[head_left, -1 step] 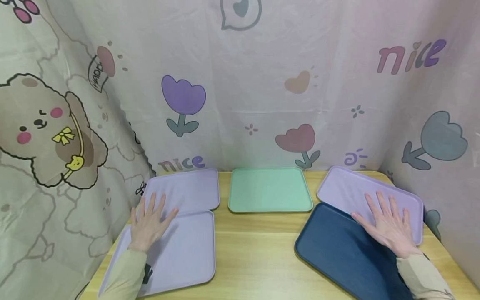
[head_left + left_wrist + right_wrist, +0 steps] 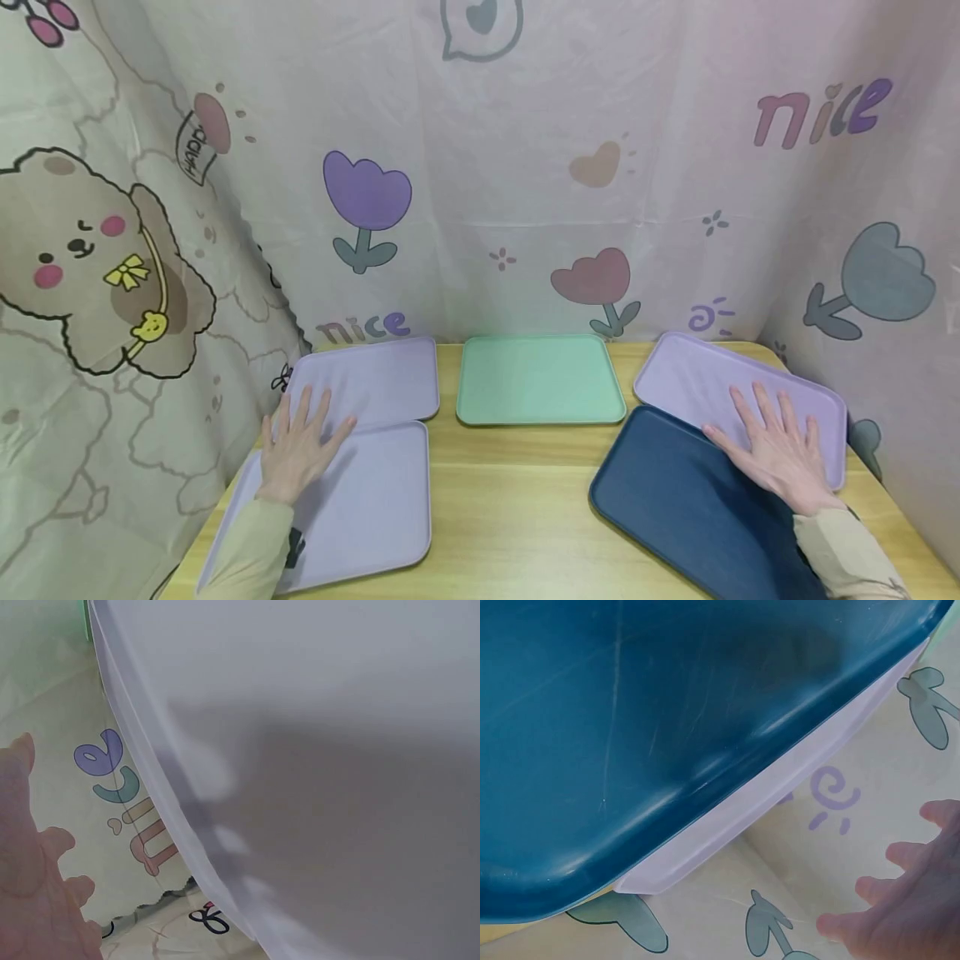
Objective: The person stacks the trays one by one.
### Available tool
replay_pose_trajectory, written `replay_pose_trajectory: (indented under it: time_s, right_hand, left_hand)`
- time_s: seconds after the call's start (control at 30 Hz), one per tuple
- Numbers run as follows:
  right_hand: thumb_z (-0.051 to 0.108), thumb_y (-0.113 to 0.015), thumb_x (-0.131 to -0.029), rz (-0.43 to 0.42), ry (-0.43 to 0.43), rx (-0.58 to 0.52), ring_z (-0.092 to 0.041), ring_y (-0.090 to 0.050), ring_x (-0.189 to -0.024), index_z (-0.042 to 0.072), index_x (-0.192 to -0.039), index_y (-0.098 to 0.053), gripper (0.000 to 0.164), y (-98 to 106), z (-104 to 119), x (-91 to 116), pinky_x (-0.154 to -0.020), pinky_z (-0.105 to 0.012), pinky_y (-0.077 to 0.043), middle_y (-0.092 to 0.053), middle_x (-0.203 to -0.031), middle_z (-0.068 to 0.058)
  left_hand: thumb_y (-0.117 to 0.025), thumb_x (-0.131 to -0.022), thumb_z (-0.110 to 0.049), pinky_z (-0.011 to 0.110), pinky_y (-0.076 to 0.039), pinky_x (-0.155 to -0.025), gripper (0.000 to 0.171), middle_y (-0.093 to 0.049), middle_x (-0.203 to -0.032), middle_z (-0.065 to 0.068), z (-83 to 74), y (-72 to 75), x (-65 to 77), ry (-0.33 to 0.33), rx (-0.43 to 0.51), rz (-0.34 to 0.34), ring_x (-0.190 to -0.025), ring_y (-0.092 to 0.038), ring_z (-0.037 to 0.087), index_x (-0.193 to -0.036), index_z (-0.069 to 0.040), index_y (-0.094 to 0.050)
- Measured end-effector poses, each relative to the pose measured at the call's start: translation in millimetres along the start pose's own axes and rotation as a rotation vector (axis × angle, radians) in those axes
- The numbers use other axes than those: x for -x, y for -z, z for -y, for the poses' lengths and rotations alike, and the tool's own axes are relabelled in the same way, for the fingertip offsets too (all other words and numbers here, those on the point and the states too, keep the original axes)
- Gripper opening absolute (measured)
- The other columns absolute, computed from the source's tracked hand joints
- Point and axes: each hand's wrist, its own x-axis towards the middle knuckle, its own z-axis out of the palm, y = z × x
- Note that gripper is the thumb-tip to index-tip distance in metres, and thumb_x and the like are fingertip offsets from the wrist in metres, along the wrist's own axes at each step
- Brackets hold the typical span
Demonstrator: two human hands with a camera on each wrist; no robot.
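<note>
Left hand (image 2: pixel 296 457) over near-left lavender tray (image 2: pixel 378 504); right hand (image 2: pixel 783 458) over navy tray (image 2: pixel 675 492), its long axis slanting far-left to near-right. Hands apart, splayed, gripping nothing.

Soft light is filling the head view; blurred shadow is lying across lilac tray (image 2: pixel 300 652); glare is streaking navy tray (image 2: pixel 577 742).

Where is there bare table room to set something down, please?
The widest bare patch of table lies between the near-left lilac tray and the navy tray, before the green tray. Narrow strips flank the green tray. The sides are crowded: the far-left lilac tray and left hand; the right lilac tray and right hand.
</note>
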Motion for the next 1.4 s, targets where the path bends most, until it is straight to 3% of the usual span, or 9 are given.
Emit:
replay_pose_trajectory:
  time_s: [0.5, 0.7, 0.83, 1.03, 1.2, 1.3, 1.4]
  right_hand:
    - [0.067, -0.047, -0.095, 0.001, 0.0, 0.007, -0.057, 0.009, -0.15, 0.013, -0.162, -0.01, 0.093, 3, 0, -3, -0.108, -0.085, 0.006, -0.003, -0.166, -0.029]
    - [0.068, -0.045, -0.095, 0.012, -0.027, 0.02, -0.061, -0.002, -0.147, 0.01, -0.161, -0.012, 0.094, 8, -7, 0, -0.107, -0.086, 0.004, -0.007, -0.164, -0.032]
    - [0.067, -0.044, -0.097, 0.037, -0.057, 0.01, -0.064, -0.005, -0.143, 0.006, -0.161, -0.01, 0.094, 15, -20, 4, -0.105, -0.087, 0.0, -0.007, -0.162, -0.036]
    - [0.067, -0.037, -0.098, 0.176, -0.122, -0.059, -0.07, 0.003, -0.138, -0.002, -0.158, 0.003, 0.1, 34, -44, 10, -0.096, -0.088, -0.007, 0.007, -0.157, -0.044]
    - [0.067, -0.035, -0.099, 0.246, -0.177, -0.114, -0.071, 0.012, -0.136, -0.009, -0.153, 0.012, 0.105, 41, -64, 15, -0.099, -0.087, -0.006, 0.017, -0.151, -0.047]
    - [0.066, -0.036, -0.099, 0.246, -0.184, -0.113, -0.074, 0.002, -0.133, -0.015, -0.15, 0.01, 0.106, 43, -75, 18, -0.101, -0.085, -0.012, 0.011, -0.147, -0.053]
    - [0.065, -0.037, -0.098, 0.263, -0.194, -0.105, -0.075, -0.012, -0.127, -0.022, -0.147, 0.007, 0.109, 46, -85, 20, -0.099, -0.085, -0.021, -0.001, -0.142, -0.058]
  left_hand:
    - [-0.032, -0.098, -0.071, 0.075, 0.009, -0.118, 0.086, -0.008, -0.168, 0.022, -3.1, 5.4, -1.8, 0.016, -0.011, 0.027, -0.154, 0.007, 0.049, -0.161, -0.012, -0.02]
    - [-0.03, -0.098, -0.072, 0.073, 0.012, -0.119, 0.087, -0.003, -0.169, 0.021, -24.2, 4.2, -9.1, 0.013, -0.002, 0.052, -0.154, 0.006, 0.05, -0.162, -0.014, -0.017]
    - [-0.031, -0.099, -0.07, 0.073, 0.008, -0.12, 0.085, -0.003, -0.17, 0.018, -55.2, -1.8, -21.2, -0.028, -0.023, 0.041, -0.155, 0.004, 0.049, -0.162, -0.016, -0.016]
    - [-0.042, -0.099, -0.064, 0.07, -0.009, -0.124, 0.079, -0.017, -0.168, 0.017, -120.3, -18.8, -37.2, -0.143, -0.084, -0.001, -0.156, -0.01, 0.045, -0.16, -0.016, -0.027]
    - [-0.044, -0.097, -0.066, 0.064, -0.007, -0.127, 0.083, -0.019, -0.168, 0.017, -179.4, -31.2, -39.8, -0.202, -0.064, 0.065, -0.155, -0.014, 0.044, -0.161, -0.017, -0.023]
    - [-0.037, -0.097, -0.07, 0.062, -0.006, -0.127, 0.083, -0.015, -0.169, 0.012, -212.2, -39.6, -39.7, -0.251, -0.093, 0.119, -0.156, -0.013, 0.04, -0.162, -0.024, -0.015]
    - [-0.031, -0.098, -0.072, 0.06, -0.011, -0.128, 0.079, -0.013, -0.171, 0.007, -243.4, -49.7, -38.9, -0.333, -0.154, 0.128, -0.157, -0.013, 0.037, -0.162, -0.028, -0.018]
